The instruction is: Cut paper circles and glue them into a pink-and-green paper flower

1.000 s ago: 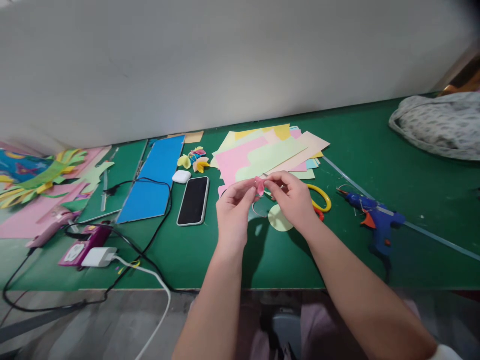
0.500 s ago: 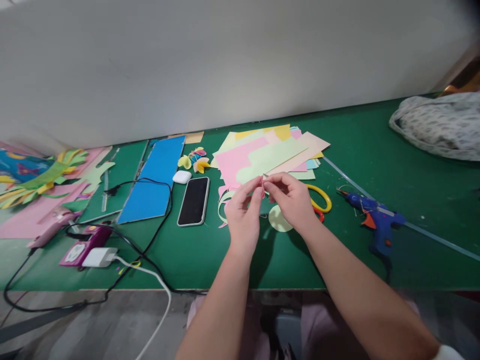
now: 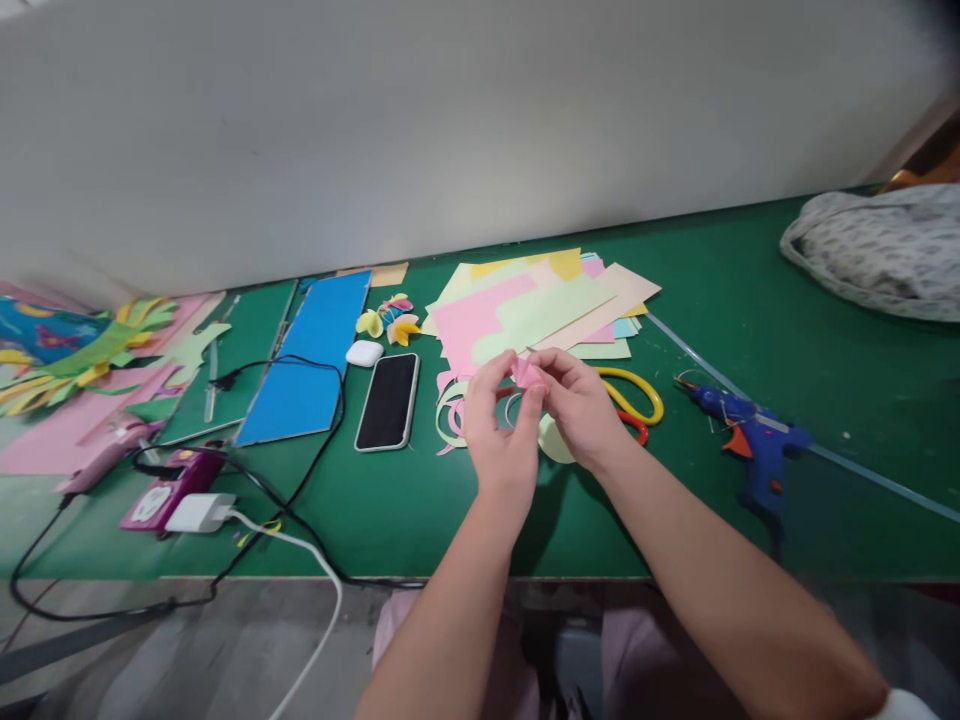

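Observation:
Between my two hands is a small folded pink paper piece (image 3: 527,375). The fingers of my left hand (image 3: 501,430) pinch it from the left, and my right hand (image 3: 581,410) grips its right side. A pale green paper disc (image 3: 553,440) lies on the table, partly behind my right hand. Scissors with yellow and red handles (image 3: 643,395) rest just beyond that hand. Curled strips of green and pink paper (image 3: 448,415) lie left of my left hand. Past my fingers spreads a stack of coloured paper sheets (image 3: 555,305).
A phone (image 3: 388,402), white earphone case (image 3: 364,353), small paper flowers (image 3: 390,320) and blue board (image 3: 300,360) are to the left. Cables and a purple power strip (image 3: 171,490) lie further left. A blue glue gun (image 3: 757,430) is at the right, near a cloth bag (image 3: 877,250).
Both hands have shifted slightly, with my left hand moving right. The pink piece now shows more of its surface between the fingers, and more of the scissor handles is visible.

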Available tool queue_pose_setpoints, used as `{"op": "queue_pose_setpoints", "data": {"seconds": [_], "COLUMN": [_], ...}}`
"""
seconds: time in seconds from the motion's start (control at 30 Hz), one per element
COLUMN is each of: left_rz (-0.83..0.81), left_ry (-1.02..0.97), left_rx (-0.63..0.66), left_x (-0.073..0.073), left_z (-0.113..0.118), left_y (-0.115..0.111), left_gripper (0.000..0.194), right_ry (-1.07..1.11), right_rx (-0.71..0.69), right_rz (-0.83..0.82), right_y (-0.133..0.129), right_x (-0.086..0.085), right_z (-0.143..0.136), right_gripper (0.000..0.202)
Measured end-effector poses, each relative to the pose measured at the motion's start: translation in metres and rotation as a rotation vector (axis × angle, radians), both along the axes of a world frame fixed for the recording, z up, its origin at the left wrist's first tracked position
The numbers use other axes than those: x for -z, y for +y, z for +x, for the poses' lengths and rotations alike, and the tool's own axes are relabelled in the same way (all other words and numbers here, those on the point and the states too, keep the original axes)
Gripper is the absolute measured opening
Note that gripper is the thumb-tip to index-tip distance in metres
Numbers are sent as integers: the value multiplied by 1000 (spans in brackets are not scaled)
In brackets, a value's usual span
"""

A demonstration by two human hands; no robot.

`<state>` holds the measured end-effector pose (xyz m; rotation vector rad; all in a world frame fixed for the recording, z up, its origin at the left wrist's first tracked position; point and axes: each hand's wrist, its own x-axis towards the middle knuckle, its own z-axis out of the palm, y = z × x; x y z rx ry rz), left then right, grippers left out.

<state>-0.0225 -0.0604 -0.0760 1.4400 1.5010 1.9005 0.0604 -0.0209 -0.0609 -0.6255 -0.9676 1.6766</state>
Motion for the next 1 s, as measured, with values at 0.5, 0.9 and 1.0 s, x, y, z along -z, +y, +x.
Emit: {"op": "queue_pose_setpoints", "data": {"seconds": [0.5,0.9,1.0], "left_rz": [-71,-81,-89], "left_ry": [-155,-160,-169], "left_rx": [-10,-64,-54], "left_x": [-13,-16,-15], "left_z": [-6,-8,-7], "left_y": [2,2,2], "left_gripper": [17,12,13], "right_ry": [-313,-703,-730], "right_rx": [204,339,352], "right_rz": [129,459,485], "right_y": [2,1,1], "right_x": [-2,-1,0], "right_z": [3,4,4], "right_gripper": [13,8,8]}}
